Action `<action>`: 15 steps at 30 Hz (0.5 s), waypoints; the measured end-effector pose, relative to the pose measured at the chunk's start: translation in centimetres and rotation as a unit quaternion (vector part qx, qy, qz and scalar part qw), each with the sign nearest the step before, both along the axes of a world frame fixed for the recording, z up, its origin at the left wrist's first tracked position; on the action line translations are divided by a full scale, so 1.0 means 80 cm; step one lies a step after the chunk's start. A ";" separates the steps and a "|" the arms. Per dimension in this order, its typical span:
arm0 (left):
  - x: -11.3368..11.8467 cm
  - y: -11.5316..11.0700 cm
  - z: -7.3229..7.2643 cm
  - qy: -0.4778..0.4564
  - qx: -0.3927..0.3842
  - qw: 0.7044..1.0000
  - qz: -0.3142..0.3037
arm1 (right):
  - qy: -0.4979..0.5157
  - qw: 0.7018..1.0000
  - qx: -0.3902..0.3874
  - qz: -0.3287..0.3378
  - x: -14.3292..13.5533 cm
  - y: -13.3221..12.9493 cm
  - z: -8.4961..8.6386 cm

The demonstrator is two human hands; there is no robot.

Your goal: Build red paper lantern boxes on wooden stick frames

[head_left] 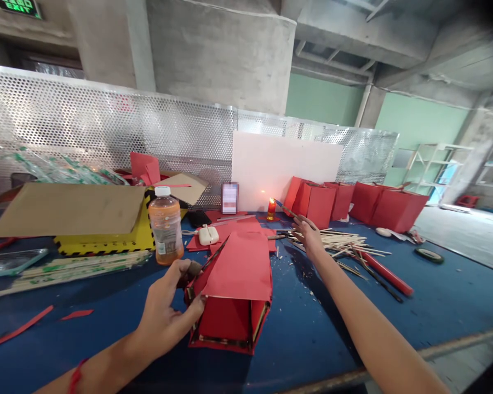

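Left: we log a bottle (165,219) of orange liquid upright on the blue worktop (107,295). Next, our left grip (162,309), thumb and fingers pinched on the left side of a red paper box (244,268), low centre, open end towards us. Beyond it, a lit candle (271,212). Our right grip (310,238) is closed round a thin stick (287,209), tip at the flame; contact we cannot tell. Rightward, loose wooden sticks (340,241) in a heap; behind, more red boxes (400,210).
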State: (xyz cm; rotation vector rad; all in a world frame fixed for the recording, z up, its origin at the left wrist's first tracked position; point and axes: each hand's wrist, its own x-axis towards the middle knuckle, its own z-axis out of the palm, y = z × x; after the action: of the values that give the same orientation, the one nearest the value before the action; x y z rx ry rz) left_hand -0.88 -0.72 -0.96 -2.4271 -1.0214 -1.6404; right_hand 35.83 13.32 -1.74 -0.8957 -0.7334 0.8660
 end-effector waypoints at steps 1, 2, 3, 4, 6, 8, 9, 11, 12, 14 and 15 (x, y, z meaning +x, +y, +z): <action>0.000 0.000 0.000 0.000 0.001 1.000 0.000 | 0.000 1.000 -0.001 -0.001 0.000 0.000 0.000; 0.000 0.000 0.000 0.001 0.001 1.000 0.000 | 0.001 1.000 -0.001 -0.002 0.000 0.001 0.000; 0.000 0.000 0.000 0.003 0.000 1.000 -0.001 | 0.001 1.000 -0.002 -0.002 0.000 0.001 0.000; 0.000 0.000 0.000 0.004 0.000 1.000 -0.001 | 0.001 1.000 -0.002 -0.002 0.000 0.002 0.000; 0.000 0.001 0.000 0.006 0.002 1.000 -0.004 | 0.002 1.000 -0.002 -0.002 0.001 0.003 0.000; 0.001 0.001 0.000 0.004 0.006 1.000 -0.004 | 0.002 1.000 0.000 -0.001 0.001 0.003 -0.001; 0.001 0.001 0.000 0.003 0.007 1.000 -0.005 | 0.002 1.000 0.002 0.000 0.002 0.003 -0.001; 0.001 0.001 0.001 0.001 0.005 1.000 -0.005 | 0.002 1.000 0.006 0.003 0.002 0.002 -0.001; 0.001 0.001 0.001 0.000 0.004 1.000 -0.006 | 0.002 1.000 0.006 0.004 0.003 0.002 -0.002; 0.001 0.001 0.001 -0.001 0.002 1.000 -0.008 | 0.003 1.000 0.007 0.005 0.003 0.002 -0.002; 0.001 0.001 0.001 -0.003 0.002 1.000 -0.010 | 0.003 1.000 0.007 0.005 0.004 0.002 -0.002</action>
State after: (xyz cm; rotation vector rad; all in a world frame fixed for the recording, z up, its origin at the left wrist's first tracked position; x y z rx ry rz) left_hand -0.79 -0.64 -0.88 -2.4393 -0.9980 -1.6552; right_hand 36.13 13.49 -1.89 -0.8775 -0.7379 0.8726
